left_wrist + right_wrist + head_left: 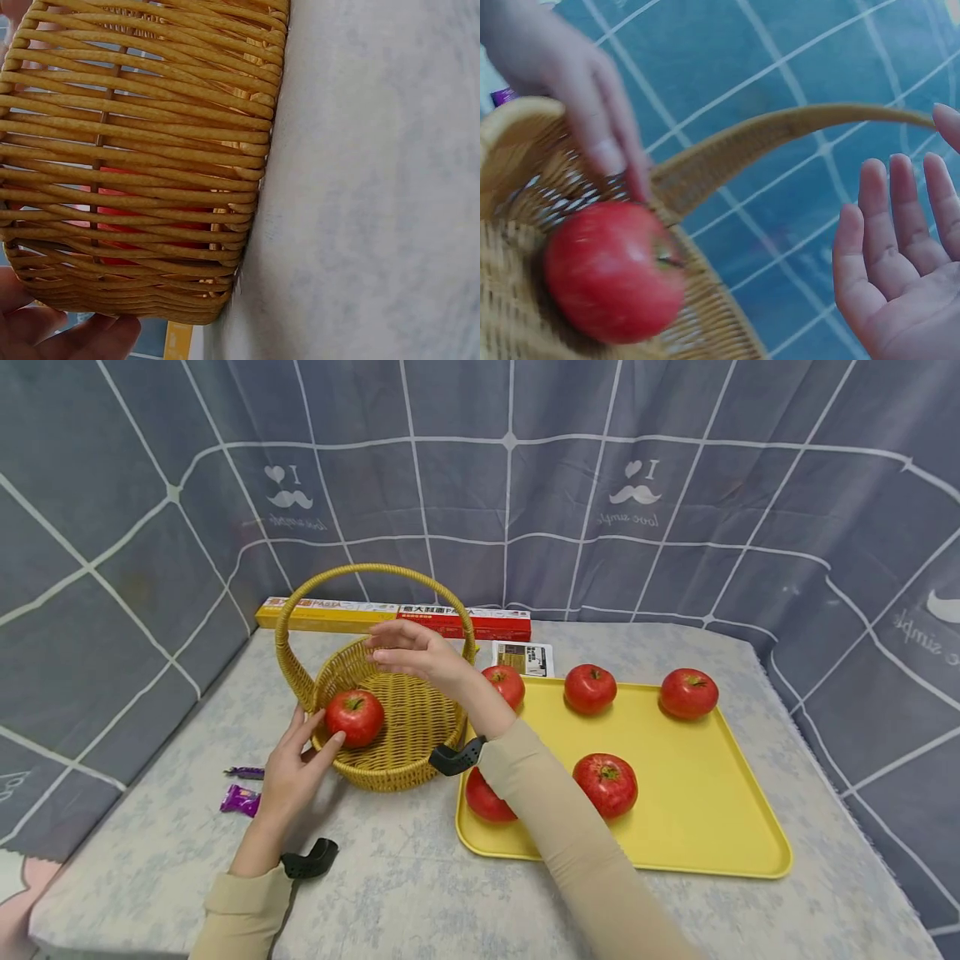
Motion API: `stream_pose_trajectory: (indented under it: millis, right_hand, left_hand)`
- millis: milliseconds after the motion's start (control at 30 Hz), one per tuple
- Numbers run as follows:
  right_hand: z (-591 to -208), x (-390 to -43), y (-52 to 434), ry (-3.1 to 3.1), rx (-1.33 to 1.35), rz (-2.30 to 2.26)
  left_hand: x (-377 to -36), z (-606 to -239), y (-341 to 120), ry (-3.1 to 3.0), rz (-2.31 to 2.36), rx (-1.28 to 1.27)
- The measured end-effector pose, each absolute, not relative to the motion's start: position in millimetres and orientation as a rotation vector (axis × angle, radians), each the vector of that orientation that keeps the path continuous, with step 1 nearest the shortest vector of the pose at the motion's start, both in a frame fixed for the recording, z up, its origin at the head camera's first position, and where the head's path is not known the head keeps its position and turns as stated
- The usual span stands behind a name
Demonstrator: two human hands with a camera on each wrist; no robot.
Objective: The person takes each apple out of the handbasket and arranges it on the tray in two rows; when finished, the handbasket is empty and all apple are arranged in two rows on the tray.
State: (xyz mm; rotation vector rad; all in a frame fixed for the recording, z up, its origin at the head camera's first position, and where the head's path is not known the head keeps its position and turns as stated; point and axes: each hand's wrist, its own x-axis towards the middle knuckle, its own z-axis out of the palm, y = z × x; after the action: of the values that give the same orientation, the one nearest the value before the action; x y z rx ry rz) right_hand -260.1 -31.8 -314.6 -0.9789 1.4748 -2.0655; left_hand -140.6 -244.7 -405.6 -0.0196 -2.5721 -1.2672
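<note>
A woven basket point(408, 727) with a tall arched handle stands on the left part of the table. Inside it, against the left wall, lies a red apple point(355, 718); through the weave, the left wrist view shows some of its red. My left hand point(291, 768) grips the basket's left rim, its thumb over the edge beside the apple. Above the basket, by the handle, my right hand point(420, 652) is held with fingers extended and nothing in it. In the right wrist view the right palm point(907, 300) faces up, apart from the apple.
Right of the basket lies a yellow tray point(697, 802) with several red apples point(606, 785), partly hidden by the right forearm. Pasta boxes point(326, 616) and a flat packet point(522, 657) lie behind. Purple-wrapped sweets point(241, 800) are at the left.
</note>
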Motion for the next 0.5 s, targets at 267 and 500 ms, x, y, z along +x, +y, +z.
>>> stream_pose_trajectory:
  millis: [267, 500]
  right_hand:
    - [-344.6, -264.2, -53.9, 1.644, -0.804, -1.969]
    - [-362.7, -266.1, -60.0, 1.905, -0.805, -1.676]
  left_hand:
    - [-141.6, -405.7, -243.5, -2.573, -1.266, -0.033]
    - [-141.1, -404.9, -244.1, -2.572, -1.263, -0.048]
